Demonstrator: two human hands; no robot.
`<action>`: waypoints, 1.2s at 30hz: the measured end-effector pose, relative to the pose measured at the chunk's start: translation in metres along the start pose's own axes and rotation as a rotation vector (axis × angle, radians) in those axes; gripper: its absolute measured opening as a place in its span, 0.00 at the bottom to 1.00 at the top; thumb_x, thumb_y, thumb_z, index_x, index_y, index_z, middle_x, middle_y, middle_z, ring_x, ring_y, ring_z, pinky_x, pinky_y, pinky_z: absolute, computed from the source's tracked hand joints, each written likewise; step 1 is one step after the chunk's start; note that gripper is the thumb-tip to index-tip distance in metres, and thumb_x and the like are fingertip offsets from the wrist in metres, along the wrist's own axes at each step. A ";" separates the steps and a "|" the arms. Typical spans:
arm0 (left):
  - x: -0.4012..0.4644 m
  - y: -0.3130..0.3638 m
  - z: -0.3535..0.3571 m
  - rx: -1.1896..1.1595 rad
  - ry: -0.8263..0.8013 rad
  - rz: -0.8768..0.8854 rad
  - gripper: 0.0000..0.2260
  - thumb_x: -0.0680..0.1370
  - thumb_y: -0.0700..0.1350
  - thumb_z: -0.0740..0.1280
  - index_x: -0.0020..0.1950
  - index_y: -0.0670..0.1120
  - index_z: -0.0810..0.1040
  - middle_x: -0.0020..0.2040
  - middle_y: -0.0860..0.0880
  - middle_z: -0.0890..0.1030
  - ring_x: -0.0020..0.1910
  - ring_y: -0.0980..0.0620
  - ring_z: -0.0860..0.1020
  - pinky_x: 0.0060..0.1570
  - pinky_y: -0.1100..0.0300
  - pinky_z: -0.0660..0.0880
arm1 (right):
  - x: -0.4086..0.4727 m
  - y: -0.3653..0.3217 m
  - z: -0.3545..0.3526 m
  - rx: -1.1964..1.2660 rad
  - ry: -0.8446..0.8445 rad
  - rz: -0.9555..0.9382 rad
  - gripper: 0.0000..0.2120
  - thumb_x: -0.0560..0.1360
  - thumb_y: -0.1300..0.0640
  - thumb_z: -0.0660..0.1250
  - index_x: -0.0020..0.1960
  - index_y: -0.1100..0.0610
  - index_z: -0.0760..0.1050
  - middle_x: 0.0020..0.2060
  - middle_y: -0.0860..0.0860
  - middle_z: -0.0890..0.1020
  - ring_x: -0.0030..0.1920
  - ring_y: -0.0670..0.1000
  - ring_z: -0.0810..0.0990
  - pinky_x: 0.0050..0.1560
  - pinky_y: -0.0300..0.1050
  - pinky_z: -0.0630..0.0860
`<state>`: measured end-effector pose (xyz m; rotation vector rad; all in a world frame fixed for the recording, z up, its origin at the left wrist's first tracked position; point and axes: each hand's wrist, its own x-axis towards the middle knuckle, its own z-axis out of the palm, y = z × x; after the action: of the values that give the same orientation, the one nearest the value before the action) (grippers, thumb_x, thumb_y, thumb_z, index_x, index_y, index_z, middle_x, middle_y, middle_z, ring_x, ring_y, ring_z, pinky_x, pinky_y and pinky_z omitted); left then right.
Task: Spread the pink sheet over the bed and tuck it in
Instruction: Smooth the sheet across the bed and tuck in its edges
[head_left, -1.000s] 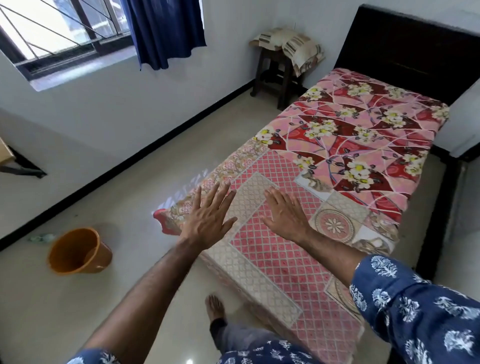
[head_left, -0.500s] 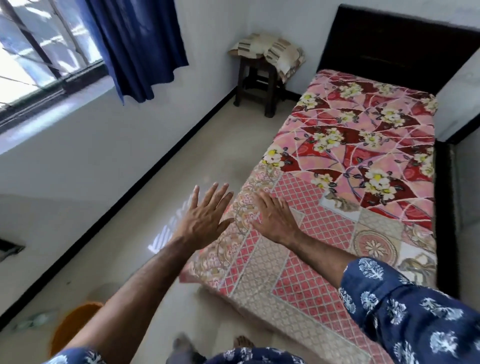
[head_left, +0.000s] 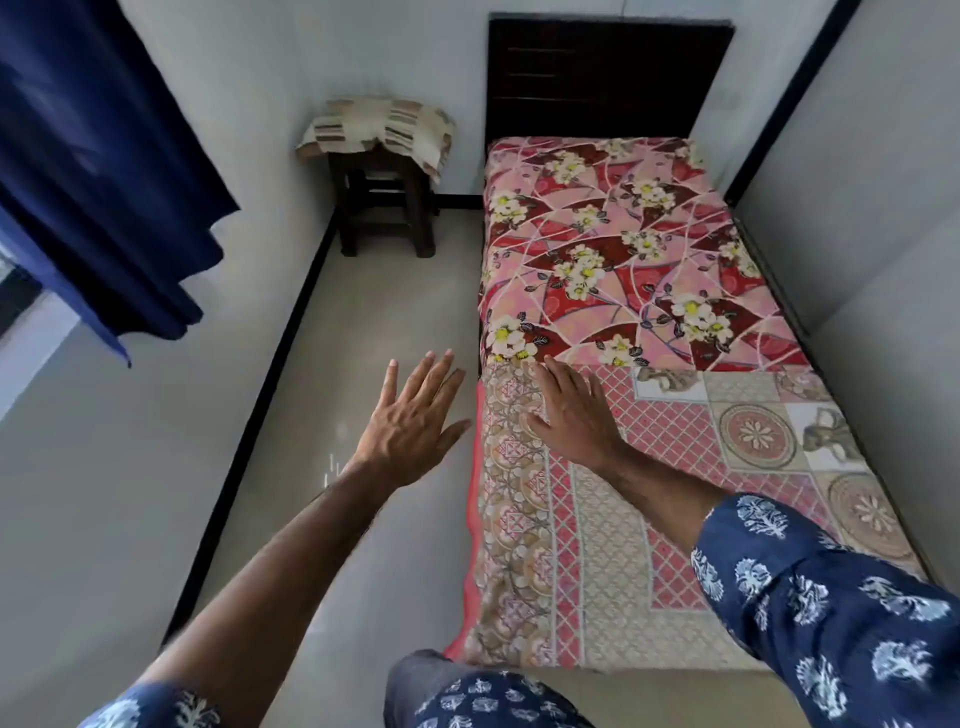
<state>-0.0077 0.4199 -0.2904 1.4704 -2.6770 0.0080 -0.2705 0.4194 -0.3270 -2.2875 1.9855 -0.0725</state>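
Flat palm on the pink sheet, other hand in the air

I am seeing the right hand (head_left: 574, 415) lying flat, fingers straight, on the pink sheet (head_left: 613, 519), which is covering the bed (head_left: 602, 78) from 6 to 12 o'clock. The left hand (head_left: 415, 415) is hovering with fingers spread, grasping nothing, over the floor (head_left: 384, 312) at 9 o'clock of the sheet's edge.

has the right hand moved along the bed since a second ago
Yes. The right hand, flat on the pink sheet, has slid toward the headboard: from the lattice area up to the floral part's edge.
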 end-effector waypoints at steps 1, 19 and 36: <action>0.010 -0.014 0.001 -0.003 -0.006 0.020 0.35 0.80 0.66 0.40 0.81 0.48 0.55 0.82 0.47 0.52 0.81 0.45 0.51 0.77 0.36 0.46 | 0.010 -0.006 0.001 0.005 0.000 0.019 0.37 0.80 0.40 0.60 0.81 0.56 0.52 0.79 0.56 0.58 0.78 0.58 0.58 0.75 0.66 0.57; 0.336 -0.230 0.033 0.117 -0.131 0.309 0.32 0.82 0.64 0.42 0.82 0.49 0.45 0.83 0.47 0.46 0.82 0.45 0.47 0.76 0.39 0.41 | 0.299 0.007 0.015 0.075 -0.032 0.374 0.37 0.80 0.39 0.59 0.80 0.56 0.50 0.79 0.56 0.56 0.79 0.58 0.57 0.76 0.65 0.55; 0.718 -0.388 0.079 0.090 -0.156 0.616 0.31 0.83 0.63 0.45 0.81 0.47 0.54 0.81 0.44 0.57 0.80 0.43 0.56 0.75 0.34 0.52 | 0.605 0.096 0.011 0.102 -0.065 0.691 0.35 0.82 0.37 0.53 0.81 0.54 0.47 0.81 0.54 0.52 0.80 0.56 0.52 0.77 0.66 0.51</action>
<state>-0.0695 -0.3974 -0.3274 0.6277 -3.1752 0.0561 -0.2772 -0.1918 -0.3713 -1.4162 2.5336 -0.0356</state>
